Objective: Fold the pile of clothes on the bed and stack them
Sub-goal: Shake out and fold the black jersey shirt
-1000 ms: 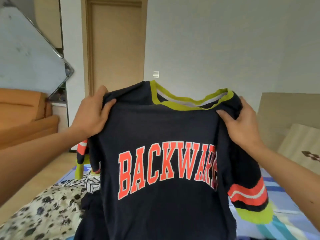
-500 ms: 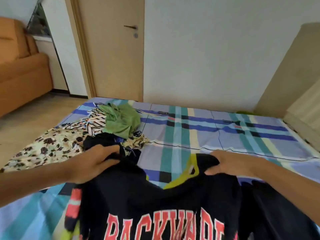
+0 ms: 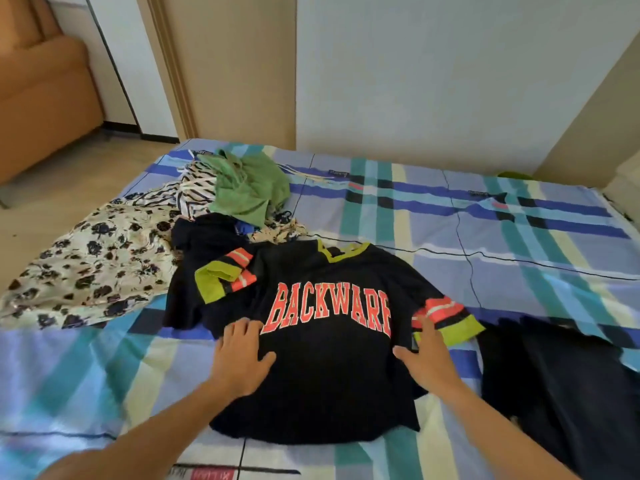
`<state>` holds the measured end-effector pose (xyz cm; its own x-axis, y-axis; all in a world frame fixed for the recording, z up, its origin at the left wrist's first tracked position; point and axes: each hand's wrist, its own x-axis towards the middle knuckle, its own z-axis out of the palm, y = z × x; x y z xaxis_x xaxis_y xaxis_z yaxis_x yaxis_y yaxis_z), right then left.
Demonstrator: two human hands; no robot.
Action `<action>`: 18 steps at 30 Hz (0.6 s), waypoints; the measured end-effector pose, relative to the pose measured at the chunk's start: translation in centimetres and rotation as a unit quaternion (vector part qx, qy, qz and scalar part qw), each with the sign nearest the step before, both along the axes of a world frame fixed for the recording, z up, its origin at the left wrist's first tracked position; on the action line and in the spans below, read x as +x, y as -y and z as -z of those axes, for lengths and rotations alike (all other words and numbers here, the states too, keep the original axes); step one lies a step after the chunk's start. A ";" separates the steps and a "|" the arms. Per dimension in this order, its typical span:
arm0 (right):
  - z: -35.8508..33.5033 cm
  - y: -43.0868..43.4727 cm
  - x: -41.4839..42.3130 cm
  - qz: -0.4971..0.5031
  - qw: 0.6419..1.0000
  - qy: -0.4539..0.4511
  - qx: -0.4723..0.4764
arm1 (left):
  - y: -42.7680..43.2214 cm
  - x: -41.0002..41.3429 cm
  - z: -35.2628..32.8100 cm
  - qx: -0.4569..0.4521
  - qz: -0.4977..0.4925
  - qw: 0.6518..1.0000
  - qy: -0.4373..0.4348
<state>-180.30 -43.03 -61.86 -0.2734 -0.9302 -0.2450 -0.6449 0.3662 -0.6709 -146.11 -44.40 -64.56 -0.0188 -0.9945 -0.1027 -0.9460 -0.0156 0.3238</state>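
Note:
A dark navy T-shirt (image 3: 322, 382) with orange "BACKWARD" lettering and a yellow-green collar lies face up on the plaid bed sheet (image 3: 519, 244). My left hand (image 3: 240, 358) rests flat on its left side, fingers spread. On the right side, by the striped sleeve, my right hand (image 3: 424, 358) presses down with straight fingers. The shirt's left sleeve is folded over onto the chest. Behind it lies the unfolded pile: a green garment (image 3: 247, 190), a striped one (image 3: 192, 190), a floral one (image 3: 93, 268) and a dark one (image 3: 204, 233).
A dark garment (image 3: 561, 386) lies spread on the bed to the right of the shirt. An orange sofa (image 3: 41, 98) stands at the far left beyond the wooden floor. A door and a white wall rise behind the bed.
The shirt went from held up in the air to lying flat on the bed. Both hands let go of its shoulders and moved down onto its sides.

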 end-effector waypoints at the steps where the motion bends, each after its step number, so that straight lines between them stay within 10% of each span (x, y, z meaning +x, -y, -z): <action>1: 2.2 -2.1 -0.1 0.038 0.999 0.017 0.025 | -2.0 0.6 2.2 0.037 -0.041 0.998 -0.011; 11: 8.1 -9.9 1.8 -0.058 0.996 -0.064 0.040 | -7.5 1.6 5.6 0.129 -0.194 0.896 -0.379; 18: 7.2 -7.8 -0.1 -0.116 0.966 -0.229 0.020 | -6.8 3.6 6.2 0.267 -0.038 0.902 -0.337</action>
<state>-180.38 -35.20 -69.03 -0.1473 -0.9716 -0.1853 -0.9389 0.1963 -0.2828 -142.54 -37.63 -70.72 -0.1905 -0.8077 -0.5580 -0.5270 -0.3954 0.7523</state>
